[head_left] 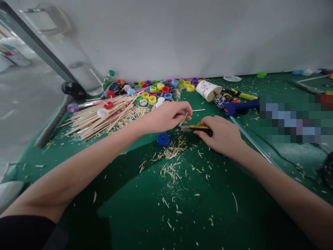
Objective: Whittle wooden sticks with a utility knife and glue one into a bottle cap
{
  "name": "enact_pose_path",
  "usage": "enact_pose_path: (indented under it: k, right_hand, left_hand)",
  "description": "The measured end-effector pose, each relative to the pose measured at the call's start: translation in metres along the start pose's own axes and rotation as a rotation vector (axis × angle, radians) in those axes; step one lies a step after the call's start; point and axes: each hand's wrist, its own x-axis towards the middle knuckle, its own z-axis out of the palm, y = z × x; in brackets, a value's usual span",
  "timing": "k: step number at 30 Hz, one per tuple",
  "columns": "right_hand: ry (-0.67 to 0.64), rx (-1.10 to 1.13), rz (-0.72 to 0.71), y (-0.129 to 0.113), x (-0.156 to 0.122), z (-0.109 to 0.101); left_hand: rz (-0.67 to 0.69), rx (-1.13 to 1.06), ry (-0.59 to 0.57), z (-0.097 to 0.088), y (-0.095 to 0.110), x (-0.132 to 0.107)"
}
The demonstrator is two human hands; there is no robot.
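Note:
My left hand [166, 116] is closed in a pinch on a thin wooden stick [184, 118] that points down toward the table. My right hand [223, 135] grips a yellow and black utility knife [195, 128], its blade end meeting the stick. Both hands hover just above the green table [182, 208], over a scatter of wood shavings [171, 152]. A blue bottle cap [163, 139] lies flat beside my left wrist.
A pile of wooden sticks [101, 116] lies at the left. Several coloured bottle caps [158, 91] line the back wall. A tipped paper cup [208, 90] and a blue glue gun [238, 106] lie at the back right. A black-headed mallet [62, 107] rests at the left edge.

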Motion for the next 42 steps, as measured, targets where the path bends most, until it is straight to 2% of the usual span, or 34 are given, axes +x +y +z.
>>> enact_pose_path:
  k: [6, 9, 14, 18, 21, 23, 26, 28, 30, 32, 35, 36, 39, 42]
  right_hand:
    - [0.043, -0.037, -0.048, -0.001, -0.002, 0.001]
    - [0.038, -0.050, -0.076, 0.000, -0.002, 0.002]
    - [0.029, -0.063, -0.109, 0.002, -0.003, 0.004]
    - [0.004, -0.051, -0.087, 0.001, -0.003, 0.002]
    - [-0.028, -0.032, -0.073, 0.001, -0.001, 0.000]
    - [-0.042, -0.025, -0.074, 0.001, -0.001, 0.000]
    - [-0.048, -0.020, -0.075, 0.001, 0.000, -0.001]
    - [-0.049, -0.014, -0.072, 0.001, 0.000, -0.002]
    - [-0.044, -0.005, -0.078, 0.001, -0.001, -0.002]
    - [-0.031, -0.006, -0.087, 0.001, -0.001, -0.001]
    - [-0.009, -0.025, -0.093, 0.002, -0.002, 0.000]
    - [-0.004, -0.031, -0.094, 0.002, -0.002, 0.001]
    - [-0.004, -0.041, -0.102, 0.001, -0.002, 0.002]
    - [-0.008, -0.046, -0.093, 0.001, -0.002, 0.001]
  left_hand:
    - [-0.021, -0.072, 0.026, 0.002, -0.002, -0.003]
    - [-0.056, -0.133, 0.092, 0.007, -0.005, -0.010]
    - [-0.154, -0.147, 0.270, 0.015, -0.005, -0.027]
    - [-0.198, -0.119, 0.461, 0.019, 0.001, -0.056]
    - [-0.280, 0.013, 0.651, 0.023, 0.005, -0.087]
    - [-0.286, 0.186, 0.727, 0.026, 0.006, -0.108]
    - [-0.151, 0.489, 0.719, 0.030, 0.008, -0.134]
    - [-0.043, 0.585, 0.680, 0.032, 0.015, -0.151]
    - [0.007, 0.633, 0.587, 0.036, 0.029, -0.168]
    - [0.005, 0.703, 0.535, 0.043, 0.048, -0.186]
    - [-0.050, 0.745, 0.560, 0.055, 0.075, -0.206]
    - [-0.052, 0.744, 0.609, 0.057, 0.081, -0.210]
    - [-0.043, 0.768, 0.628, 0.055, 0.083, -0.210]
    - [0.034, 0.836, 0.544, 0.043, 0.072, -0.197]
